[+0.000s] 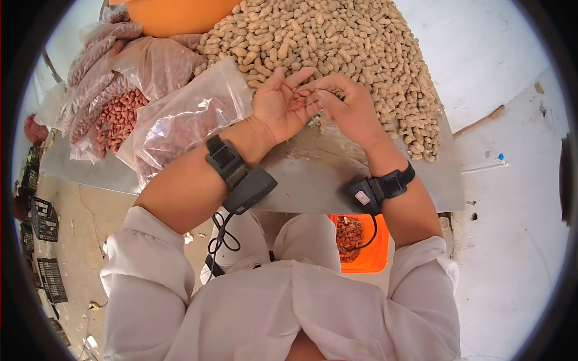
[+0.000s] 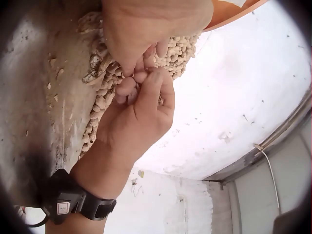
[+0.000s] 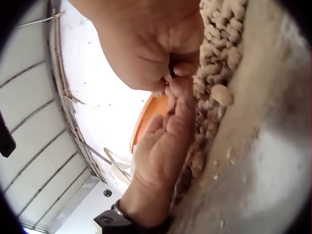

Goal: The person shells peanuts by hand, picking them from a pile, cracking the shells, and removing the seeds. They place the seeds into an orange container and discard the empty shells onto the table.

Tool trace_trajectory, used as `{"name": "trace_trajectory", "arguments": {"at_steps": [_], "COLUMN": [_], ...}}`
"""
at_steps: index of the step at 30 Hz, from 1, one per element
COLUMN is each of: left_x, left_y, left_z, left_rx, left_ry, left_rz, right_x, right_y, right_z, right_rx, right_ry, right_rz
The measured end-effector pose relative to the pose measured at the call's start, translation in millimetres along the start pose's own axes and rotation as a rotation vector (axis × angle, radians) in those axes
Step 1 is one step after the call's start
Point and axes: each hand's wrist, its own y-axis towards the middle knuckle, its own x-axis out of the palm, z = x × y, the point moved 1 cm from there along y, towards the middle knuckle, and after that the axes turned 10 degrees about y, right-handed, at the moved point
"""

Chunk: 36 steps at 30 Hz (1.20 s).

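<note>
Palm up, the left hand (image 1: 280,111) has loosely bent fingers with small reddish kernels (image 1: 298,103) on them. Against its fingertips, the right hand (image 1: 356,114) curls its thumb and fingers. In the left wrist view, bits of what looks like a peanut (image 2: 160,100) show between the fingers of the right hand (image 2: 139,119); most of it is hidden. The left hand (image 3: 163,146) reaches up to the right hand (image 3: 151,46) in the right wrist view. Behind both hands lies a large heap of unshelled peanuts (image 1: 337,42).
Clear bags of red kernels (image 1: 180,123) lie on the left of the metal table (image 1: 301,186). An orange container (image 1: 174,17) stands behind them. Below the table edge is an orange basin (image 1: 376,256) with reddish contents. Dark crates (image 1: 53,280) stand at far left.
</note>
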Motion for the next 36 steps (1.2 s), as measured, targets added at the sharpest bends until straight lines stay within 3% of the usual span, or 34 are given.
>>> {"name": "trace_trajectory", "arguments": {"at_steps": [2,5,8,11,15,17,21,25,30,33,36], "left_x": [23.2,19.9,28.9,35.1,25.7,23.1,5.8,19.4,19.9,19.7,24.1], "left_y": [-6.4,-6.3,-12.7,-16.0,-11.4,-10.3,-3.0,-11.7,-12.2,-10.2,-10.3], "left_z": [1.5,1.6,2.9,7.1,6.6,3.4,-1.2,-0.3,0.8,1.5,2.3], "left_rx": [0.004,-0.003,0.022,-0.014,-0.03,-0.012,-0.047,-0.064,-0.043,-0.048,-0.058], "left_ry": [0.024,0.082,0.171,0.155,0.159,0.274,0.255,0.3,0.339,0.339,0.336], "left_rz": [0.168,0.142,0.168,0.194,0.23,0.333,0.219,0.244,0.271,0.257,0.242], "right_x": [-9.2,-25.1,-41.4,-56.6,-103.8,-120.1,-142.5,-165.1,-201.0,-186.1,-156.0], "right_y": [-5.9,-13.0,-28.1,-64.8,-141.2,-181.2,-253.2,-313.8,-338.2,-280.9,-216.5], "right_z": [-14.0,-31.6,-33.9,-52.5,-51.5,-47.0,-18.0,53.6,97.5,16.1,-52.4], "right_rx": [0.054,0.2,0.224,0.36,0.429,0.534,0.825,0.868,0.893,1.148,0.894], "right_ry": [0.111,0.101,0.396,0.434,0.473,0.407,0.102,-0.101,-0.477,-0.168,-0.106], "right_rz": [-0.008,0.035,0.065,0.171,-0.005,0.056,0.183,0.247,0.213,0.136,0.008]}}
